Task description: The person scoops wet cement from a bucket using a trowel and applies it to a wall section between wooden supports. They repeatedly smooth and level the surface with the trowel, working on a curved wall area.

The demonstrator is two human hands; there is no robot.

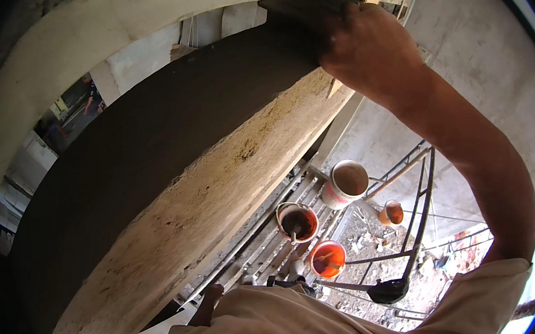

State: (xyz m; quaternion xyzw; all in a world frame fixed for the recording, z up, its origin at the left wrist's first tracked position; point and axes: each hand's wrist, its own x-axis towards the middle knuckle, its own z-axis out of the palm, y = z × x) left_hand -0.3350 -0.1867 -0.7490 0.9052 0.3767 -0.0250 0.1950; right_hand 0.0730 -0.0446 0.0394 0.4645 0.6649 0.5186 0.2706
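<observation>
My right hand [374,52] is at the top, its fingers closed round a dark flat trowel [302,9] blurred by motion. The trowel lies against the far end of a beam. Smooth dark wet mortar [156,118] coats the beam's upper face, while its near side is rough pale concrete [207,193]. A small part of my left hand [213,294] shows low beside my shirt; its fingers are too dark and small to read.
Below, a plank platform [263,247] bears a white bucket [346,184], an orange-rimmed bucket of dark mortar [297,223] and an orange bucket [328,260] with a tool inside. A metal frame [419,214] stands at the right; another bucket [392,213] sits near rubble. A curved pale concrete band [67,38] runs beyond the beam.
</observation>
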